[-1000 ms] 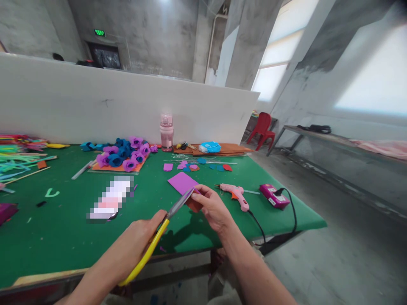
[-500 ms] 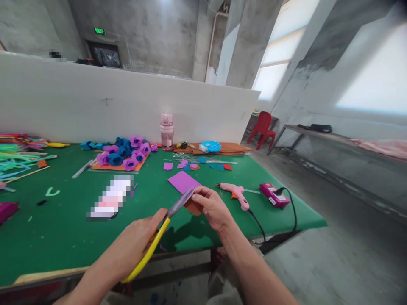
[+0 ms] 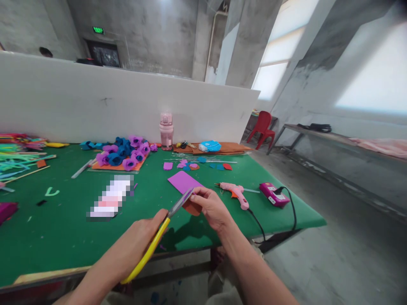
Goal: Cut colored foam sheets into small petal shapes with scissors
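Observation:
Yellow-handled scissors [image 3: 146,259] are gripped in my left hand [image 3: 141,237], their blades pointing up and right. My right hand [image 3: 212,208] pinches a small brown piece [image 3: 192,208] close to the blade tips, with a bit of purple showing by the blades. Behind the blades a purple sheet [image 3: 182,181] lies on the green table [image 3: 95,237]. Small purple, blue, red and brown cut pieces [image 3: 187,165] are scattered farther back.
A pink glue gun [image 3: 235,191] and a magenta box [image 3: 274,195] with a cord are at the right. Purple and blue flowers [image 3: 122,153], a pink bottle [image 3: 166,132] and a blue packet [image 3: 210,146] stand along the back; colored strips [image 3: 22,156] lie left.
The scissor blades and the brown piece have shifted very slightly to the left. Both hands keep their hold.

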A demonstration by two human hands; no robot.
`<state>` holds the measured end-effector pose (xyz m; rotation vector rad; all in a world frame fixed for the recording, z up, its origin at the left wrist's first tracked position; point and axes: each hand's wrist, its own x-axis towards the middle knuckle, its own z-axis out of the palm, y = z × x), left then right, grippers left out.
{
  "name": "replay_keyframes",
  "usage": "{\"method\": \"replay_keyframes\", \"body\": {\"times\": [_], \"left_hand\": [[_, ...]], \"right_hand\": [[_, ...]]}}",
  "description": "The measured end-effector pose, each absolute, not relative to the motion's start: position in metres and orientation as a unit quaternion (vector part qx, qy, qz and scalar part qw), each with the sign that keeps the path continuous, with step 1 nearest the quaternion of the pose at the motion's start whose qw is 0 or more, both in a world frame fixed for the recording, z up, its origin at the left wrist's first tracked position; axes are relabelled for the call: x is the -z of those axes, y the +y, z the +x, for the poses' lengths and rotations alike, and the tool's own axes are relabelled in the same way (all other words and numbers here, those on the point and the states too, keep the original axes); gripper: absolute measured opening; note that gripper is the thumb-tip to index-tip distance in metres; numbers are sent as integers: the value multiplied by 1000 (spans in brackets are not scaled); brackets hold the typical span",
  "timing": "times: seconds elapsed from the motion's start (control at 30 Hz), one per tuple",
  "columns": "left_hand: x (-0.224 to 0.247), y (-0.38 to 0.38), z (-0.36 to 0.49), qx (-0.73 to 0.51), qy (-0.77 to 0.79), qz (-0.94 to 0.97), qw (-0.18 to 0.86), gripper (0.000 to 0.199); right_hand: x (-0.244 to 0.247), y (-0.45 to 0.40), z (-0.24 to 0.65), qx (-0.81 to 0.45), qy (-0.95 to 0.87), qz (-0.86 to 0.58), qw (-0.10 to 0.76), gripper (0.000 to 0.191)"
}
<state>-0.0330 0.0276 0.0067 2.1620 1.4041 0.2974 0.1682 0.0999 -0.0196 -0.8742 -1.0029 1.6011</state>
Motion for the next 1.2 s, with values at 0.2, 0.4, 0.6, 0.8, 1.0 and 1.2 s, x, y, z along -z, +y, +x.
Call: {"method": "replay_keyframes", "body": {"times": [0.2, 0.4, 0.6, 0.8, 1.0, 1.2], "left_hand": [[-17, 25, -31, -125, 517, 787, 313, 16], [8, 36, -40, -248, 511, 724, 391, 24], [15, 59, -33, -480, 501, 611, 382, 46], [18, 60, -13, -523, 478, 549, 444, 50], [31, 66, -12, -557, 465, 480, 492, 53], [33, 71, -7, -614, 465, 408, 490, 59]], "right_hand": [[20, 100, 168, -662, -411, -364, 510, 26], [14, 100, 168, -657, -399, -379, 515, 26], [20, 97, 157, -680, -385, -364, 507, 26], [31, 89, 138, -690, -397, -346, 496, 23], [32, 96, 142, -674, -379, -365, 519, 33], [32, 95, 142, -704, -368, -371, 481, 41]]}}
